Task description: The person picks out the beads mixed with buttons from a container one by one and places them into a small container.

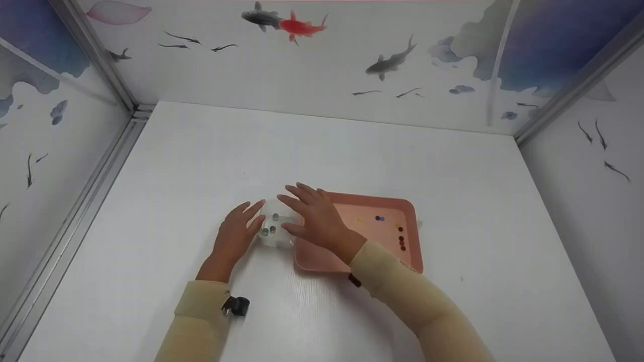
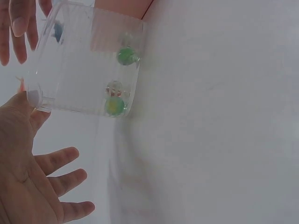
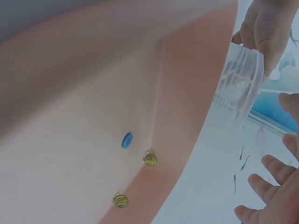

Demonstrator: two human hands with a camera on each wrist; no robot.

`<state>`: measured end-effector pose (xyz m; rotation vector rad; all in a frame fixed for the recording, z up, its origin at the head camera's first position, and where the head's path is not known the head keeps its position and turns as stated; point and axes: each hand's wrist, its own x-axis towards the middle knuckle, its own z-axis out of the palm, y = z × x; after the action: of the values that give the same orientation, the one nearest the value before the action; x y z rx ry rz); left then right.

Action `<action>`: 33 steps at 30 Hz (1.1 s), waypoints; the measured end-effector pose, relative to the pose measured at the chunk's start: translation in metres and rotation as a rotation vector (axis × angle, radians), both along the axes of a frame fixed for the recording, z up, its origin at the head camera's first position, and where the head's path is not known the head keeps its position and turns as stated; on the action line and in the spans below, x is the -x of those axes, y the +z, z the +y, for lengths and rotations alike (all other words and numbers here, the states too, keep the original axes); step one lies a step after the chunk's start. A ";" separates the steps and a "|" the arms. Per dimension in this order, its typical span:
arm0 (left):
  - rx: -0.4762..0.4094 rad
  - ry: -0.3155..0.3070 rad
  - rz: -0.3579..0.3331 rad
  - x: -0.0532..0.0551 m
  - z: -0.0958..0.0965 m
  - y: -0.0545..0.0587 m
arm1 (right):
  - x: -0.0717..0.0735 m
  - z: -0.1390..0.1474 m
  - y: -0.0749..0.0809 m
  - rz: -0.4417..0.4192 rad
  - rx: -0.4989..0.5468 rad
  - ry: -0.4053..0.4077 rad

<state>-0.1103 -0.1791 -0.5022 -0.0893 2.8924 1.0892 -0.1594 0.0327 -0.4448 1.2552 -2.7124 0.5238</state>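
Note:
A clear plastic box (image 1: 277, 240) stands on the white table just left of the pink tray, with glass marbles (image 2: 114, 106) at its bottom, some green. My left hand (image 1: 235, 236) pinches the box's rim at its left side between thumb and index finger. The other left fingers (image 2: 65, 161) are spread away from the wall. Above the right part of the box and the tray's left edge hovers my right hand (image 1: 317, 218), fingers spread and holding nothing. In the right wrist view its fingers (image 3: 280, 170) show apart from the box.
Inside the pink tray (image 1: 370, 199) lie a blue disc-like piece (image 3: 127, 140), a striped yellow marble (image 3: 120, 200) and several dark round pieces (image 1: 401, 239) along the right side. Printed walls with fish enclose the white table (image 1: 322, 156) at the back and sides.

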 end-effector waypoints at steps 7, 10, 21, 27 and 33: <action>0.015 -0.001 0.012 0.000 0.000 0.000 | 0.003 0.008 0.004 -0.008 -0.020 0.000; 0.013 -0.001 0.007 0.000 -0.001 0.001 | 0.004 0.011 0.006 0.003 -0.031 0.010; 0.015 -0.006 0.024 0.000 -0.001 0.000 | 0.013 0.026 0.008 0.054 -0.069 0.038; 0.006 -0.004 0.012 0.000 0.000 0.001 | 0.020 0.034 0.007 0.040 -0.069 0.039; 0.001 -0.001 -0.016 0.000 0.000 0.002 | 0.025 0.041 0.004 -0.020 -0.061 0.033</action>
<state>-0.1100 -0.1787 -0.5000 -0.0960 2.8790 1.0823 -0.1842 0.0734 -0.4413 1.3184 -2.7482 0.4627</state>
